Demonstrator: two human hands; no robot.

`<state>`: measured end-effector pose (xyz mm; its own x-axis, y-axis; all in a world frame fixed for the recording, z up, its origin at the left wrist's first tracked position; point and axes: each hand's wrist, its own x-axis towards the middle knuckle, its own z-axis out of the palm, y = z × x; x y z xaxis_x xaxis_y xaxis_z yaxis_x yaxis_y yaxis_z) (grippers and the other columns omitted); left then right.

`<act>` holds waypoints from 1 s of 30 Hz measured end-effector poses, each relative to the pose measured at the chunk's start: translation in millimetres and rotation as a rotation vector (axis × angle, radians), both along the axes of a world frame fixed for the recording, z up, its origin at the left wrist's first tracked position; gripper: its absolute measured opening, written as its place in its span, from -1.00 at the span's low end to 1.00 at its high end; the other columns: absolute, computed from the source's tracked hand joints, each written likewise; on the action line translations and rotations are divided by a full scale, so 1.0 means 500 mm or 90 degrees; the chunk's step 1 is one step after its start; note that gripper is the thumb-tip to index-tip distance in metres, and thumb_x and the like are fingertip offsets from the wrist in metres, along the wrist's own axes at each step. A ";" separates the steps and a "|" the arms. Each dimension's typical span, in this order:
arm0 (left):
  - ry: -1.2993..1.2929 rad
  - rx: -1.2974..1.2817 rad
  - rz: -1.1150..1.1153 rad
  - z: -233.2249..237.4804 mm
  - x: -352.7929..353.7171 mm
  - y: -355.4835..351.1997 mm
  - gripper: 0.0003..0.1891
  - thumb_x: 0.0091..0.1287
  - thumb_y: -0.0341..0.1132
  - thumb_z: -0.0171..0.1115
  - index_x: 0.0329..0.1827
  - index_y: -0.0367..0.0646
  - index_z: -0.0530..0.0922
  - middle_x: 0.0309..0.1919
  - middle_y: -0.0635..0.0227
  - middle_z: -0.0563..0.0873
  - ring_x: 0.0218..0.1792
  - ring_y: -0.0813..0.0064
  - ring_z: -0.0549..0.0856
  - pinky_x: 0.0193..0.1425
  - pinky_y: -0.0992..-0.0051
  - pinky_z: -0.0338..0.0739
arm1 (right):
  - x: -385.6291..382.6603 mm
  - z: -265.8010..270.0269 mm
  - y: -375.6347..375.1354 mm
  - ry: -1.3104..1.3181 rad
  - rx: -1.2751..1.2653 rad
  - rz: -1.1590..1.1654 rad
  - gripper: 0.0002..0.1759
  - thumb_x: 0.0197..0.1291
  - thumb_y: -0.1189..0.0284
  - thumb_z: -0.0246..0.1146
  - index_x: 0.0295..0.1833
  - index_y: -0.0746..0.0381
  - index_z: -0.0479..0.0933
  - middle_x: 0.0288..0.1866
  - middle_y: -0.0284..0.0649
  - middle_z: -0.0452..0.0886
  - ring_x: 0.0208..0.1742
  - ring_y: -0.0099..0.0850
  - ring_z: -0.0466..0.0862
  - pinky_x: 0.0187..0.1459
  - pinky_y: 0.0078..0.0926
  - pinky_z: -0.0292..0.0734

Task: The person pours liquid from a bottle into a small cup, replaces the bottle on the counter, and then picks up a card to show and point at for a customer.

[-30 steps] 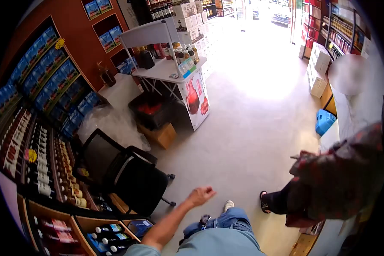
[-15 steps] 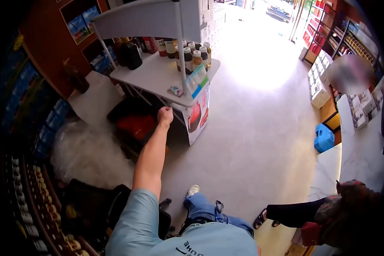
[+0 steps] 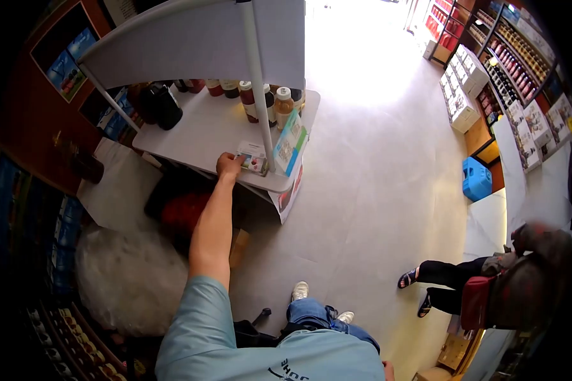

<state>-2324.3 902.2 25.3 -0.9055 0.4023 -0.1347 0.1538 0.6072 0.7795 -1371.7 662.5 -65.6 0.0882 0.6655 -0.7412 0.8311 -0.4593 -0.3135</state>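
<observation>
My left hand (image 3: 229, 165) reaches out over the near edge of the white stand table (image 3: 203, 141). Its fingers are bent together at the left edge of a small printed card (image 3: 255, 164) lying among a few cards by the front post. Right behind the cards, a blue and green sign with a code (image 3: 290, 145) leans at the table's corner. Bottles with white caps (image 3: 285, 109) stand farther back on the table. Of my right hand (image 3: 388, 370), only a sliver shows beside my shirt at the bottom edge; its fingers are hidden.
White posts (image 3: 258, 82) hold a panel above the table. A clear plastic bundle (image 3: 130, 279) lies at left. Another person (image 3: 515, 286) with a dark red bag (image 3: 478, 301) is at right, near a blue container (image 3: 476, 180) and stacked white boxes (image 3: 462, 89).
My left hand has moved from below the table edge up to the cards. The view has shifted nearer the stand. The other person's legs and bag show more fully.
</observation>
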 end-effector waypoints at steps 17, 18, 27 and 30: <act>-0.405 0.398 -0.242 0.274 0.364 -0.171 -0.77 0.47 -0.17 0.17 -0.23 -0.13 0.64 -0.58 0.57 0.58 -0.67 0.78 0.43 -0.63 0.72 0.26 | -0.305 0.191 0.221 0.198 0.161 -0.175 -0.75 0.32 0.33 0.17 -0.16 0.33 0.52 -0.40 -0.28 0.59 -0.40 -0.54 0.56 -0.39 -0.57 0.47; -0.445 0.371 -0.282 0.304 0.426 -0.145 -0.76 0.48 -0.16 0.16 -0.22 -0.14 0.64 -0.56 0.57 0.58 -0.66 0.79 0.43 -0.62 0.73 0.26 | -0.368 0.243 0.271 0.261 0.192 -0.174 -0.74 0.35 0.32 0.15 -0.11 0.33 0.52 -0.36 -0.28 0.59 -0.36 -0.54 0.56 -0.33 -0.57 0.48; -0.511 0.122 -0.796 0.416 0.780 0.042 -0.64 0.52 -0.10 0.07 -0.11 -0.26 0.63 -0.53 0.58 0.52 -0.54 0.80 0.39 -0.50 0.71 0.29 | -0.642 0.591 0.464 0.755 0.198 -0.214 -0.63 0.48 0.19 0.05 0.04 0.30 0.48 -0.26 -0.25 0.62 -0.36 -0.53 0.62 -0.30 -0.58 0.53; -0.544 0.154 -0.827 0.443 0.886 0.064 -0.54 0.55 -0.01 -0.04 -0.16 -0.27 0.62 -0.52 0.50 0.55 -0.52 0.73 0.44 -0.43 0.67 0.35 | -0.570 0.606 0.460 0.768 0.225 -0.289 -0.78 0.43 0.30 0.15 -0.07 0.25 0.50 -0.35 -0.30 0.61 -0.47 -0.58 0.56 -0.40 -0.64 0.48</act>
<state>-1881.4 934.3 247.1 0.3694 0.9015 -0.2256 -0.0686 0.2686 0.9608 -1656.7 892.5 237.2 -0.2322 0.9231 -0.3065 -0.2522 -0.3615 -0.8976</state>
